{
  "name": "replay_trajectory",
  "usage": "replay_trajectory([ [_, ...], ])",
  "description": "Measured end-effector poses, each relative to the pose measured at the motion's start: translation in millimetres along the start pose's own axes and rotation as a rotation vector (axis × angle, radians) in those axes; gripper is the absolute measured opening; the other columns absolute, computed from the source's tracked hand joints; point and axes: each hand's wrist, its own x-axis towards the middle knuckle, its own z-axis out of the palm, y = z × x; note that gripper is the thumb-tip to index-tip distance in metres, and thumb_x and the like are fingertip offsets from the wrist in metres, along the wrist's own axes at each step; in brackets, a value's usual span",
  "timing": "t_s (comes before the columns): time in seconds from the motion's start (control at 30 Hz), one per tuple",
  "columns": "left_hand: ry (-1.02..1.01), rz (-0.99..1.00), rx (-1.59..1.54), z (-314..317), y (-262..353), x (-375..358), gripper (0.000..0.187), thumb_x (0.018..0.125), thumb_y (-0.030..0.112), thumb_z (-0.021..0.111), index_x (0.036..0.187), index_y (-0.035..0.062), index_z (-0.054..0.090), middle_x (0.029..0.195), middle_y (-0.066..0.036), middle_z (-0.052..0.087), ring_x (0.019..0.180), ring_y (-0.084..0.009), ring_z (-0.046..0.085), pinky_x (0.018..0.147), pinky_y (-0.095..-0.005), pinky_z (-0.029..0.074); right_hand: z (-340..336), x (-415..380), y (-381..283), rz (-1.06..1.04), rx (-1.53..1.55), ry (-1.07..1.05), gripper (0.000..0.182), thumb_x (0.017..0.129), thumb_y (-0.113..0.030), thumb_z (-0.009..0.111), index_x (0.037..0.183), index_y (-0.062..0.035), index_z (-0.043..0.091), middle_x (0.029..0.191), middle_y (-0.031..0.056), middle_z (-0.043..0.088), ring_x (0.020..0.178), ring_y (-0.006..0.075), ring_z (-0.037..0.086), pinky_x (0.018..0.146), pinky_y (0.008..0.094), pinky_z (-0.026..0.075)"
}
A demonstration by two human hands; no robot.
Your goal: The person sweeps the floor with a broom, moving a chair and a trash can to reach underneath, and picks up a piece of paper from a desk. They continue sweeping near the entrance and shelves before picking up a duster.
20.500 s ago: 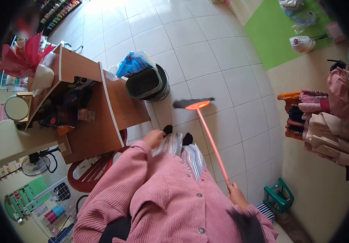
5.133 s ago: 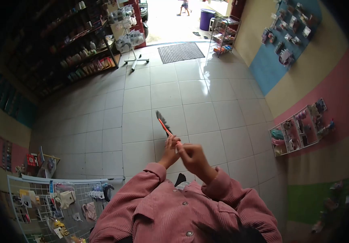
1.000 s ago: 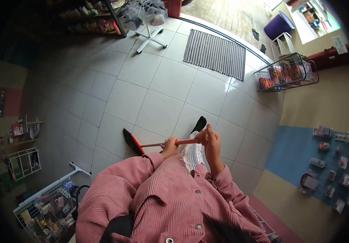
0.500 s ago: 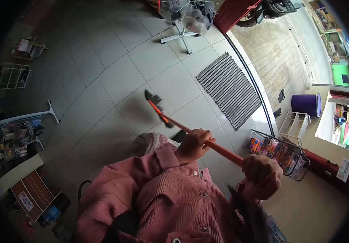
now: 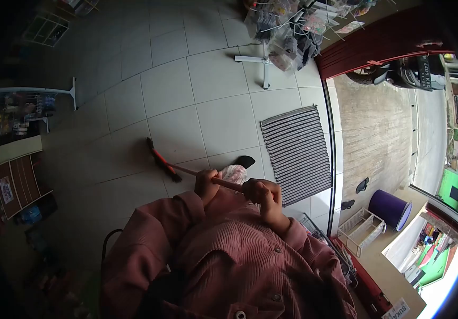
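A broom [image 5: 227, 184] with an orange handle, a red-orange head and dark bristles slants across in front of my body. Its head rests on or just above the pale tiled floor [image 5: 173, 101], to the left of my feet. Wrapped round the handle's middle is my left hand [image 5: 206, 184], closed. My right hand [image 5: 263, 195] grips the same handle close to its upper end, with the fingers curled over it. A dark-covered foot [image 5: 245, 161] and a patterned trouser leg [image 5: 234, 173] show just beyond my hands.
A striped mat [image 5: 297, 154] lies by the doorway at right. Ahead stands a rack of hanging goods [image 5: 287, 37] on a white-footed stand [image 5: 265, 66]. A purple bin [image 5: 390, 209] and a white wire rack [image 5: 361, 229] are at right; display racks [image 5: 22, 114] line the left.
The broom head has moved left across the floor. Both hands, still on the handle, have shifted left, the right one coming in closer to my body. My view has turned.
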Motion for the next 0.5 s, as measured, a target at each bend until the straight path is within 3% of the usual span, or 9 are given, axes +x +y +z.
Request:
replay_trajectory([
  [0.1, 0.057, 0.108, 0.062, 26, 13, 23, 0.024, 0.079, 0.012, 0.063, 0.061, 0.0044, 0.048, 0.062, -0.013, 0.053, 0.062, -0.0341, 0.055, 0.059, -0.0444, 0.041, -28, 9, -16, 0.015, -0.143, -0.090, 0.040, 0.097, -0.019, 0.041, 0.064, 0.0025, 0.049, 0.062, 0.0074, 0.050, 0.056, 0.0139, 0.044, 0.054, 0.0284, 0.036],
  [0.23, 0.080, 0.104, 0.114, 51, 4, 37, 0.023, 0.077, 0.012, 0.064, 0.060, 0.0065, 0.049, 0.062, -0.010, 0.053, 0.064, -0.0324, 0.055, 0.064, -0.0440, 0.041, -56, 26, -23, 0.050, -0.261, -0.200, 0.033, 0.092, -0.018, 0.048, 0.068, 0.0046, 0.055, 0.067, 0.0096, 0.056, 0.065, 0.0178, 0.054, 0.061, 0.0288, 0.041],
  [0.37, 0.134, 0.048, 0.191, 62, -3, 32, 0.021, 0.074, 0.011, 0.065, 0.061, 0.0072, 0.049, 0.064, -0.009, 0.053, 0.066, -0.0325, 0.056, 0.065, -0.0442, 0.041, -78, 46, -15, 0.063, -0.114, -0.532, 0.033, 0.090, -0.017, 0.049, 0.064, 0.0037, 0.053, 0.072, 0.0130, 0.058, 0.075, 0.0250, 0.056, 0.072, 0.0354, 0.043],
  [0.5, 0.273, -0.060, 0.219, 79, -2, 37, 0.018, 0.072, 0.008, 0.066, 0.064, 0.0053, 0.050, 0.069, -0.010, 0.055, 0.068, -0.0334, 0.055, 0.066, -0.0447, 0.043, -93, 57, -7, 0.101, -0.085, -0.599, 0.037, 0.094, -0.016, 0.045, 0.062, 0.0024, 0.047, 0.069, 0.0114, 0.052, 0.069, 0.0246, 0.050, 0.070, 0.0383, 0.041],
])
